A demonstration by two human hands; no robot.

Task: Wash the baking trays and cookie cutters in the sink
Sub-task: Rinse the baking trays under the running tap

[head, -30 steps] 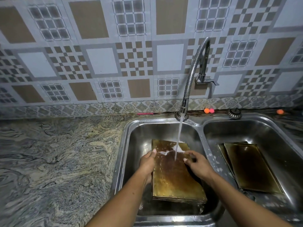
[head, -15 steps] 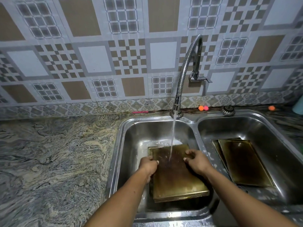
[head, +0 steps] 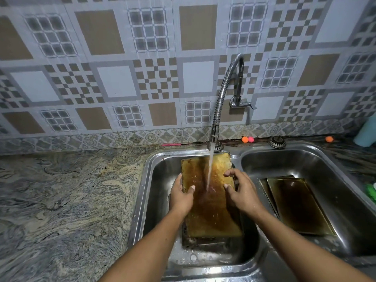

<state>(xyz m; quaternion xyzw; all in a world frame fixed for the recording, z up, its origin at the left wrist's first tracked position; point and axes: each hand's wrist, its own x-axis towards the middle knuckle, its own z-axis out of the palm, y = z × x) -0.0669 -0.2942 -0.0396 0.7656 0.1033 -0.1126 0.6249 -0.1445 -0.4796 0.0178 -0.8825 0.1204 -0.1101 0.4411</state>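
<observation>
A brown-stained golden baking tray stands tilted in the left sink basin, its far end raised toward the faucet. Water runs from the spout onto its middle. My left hand grips the tray's left edge, thumb on top. My right hand holds the right edge with fingers spread over the surface. Another tray edge shows under its near end. Two more trays lie stacked in the right basin.
A marbled stone counter stretches left of the sink. Small orange and pink objects and a metal knob sit on the back ledge. A pale blue bottle and something green are at the far right.
The tray has been raised and tipped up, its far end now close under the spout. Both hands slid along its side edges. Water now hits the tray's middle.
</observation>
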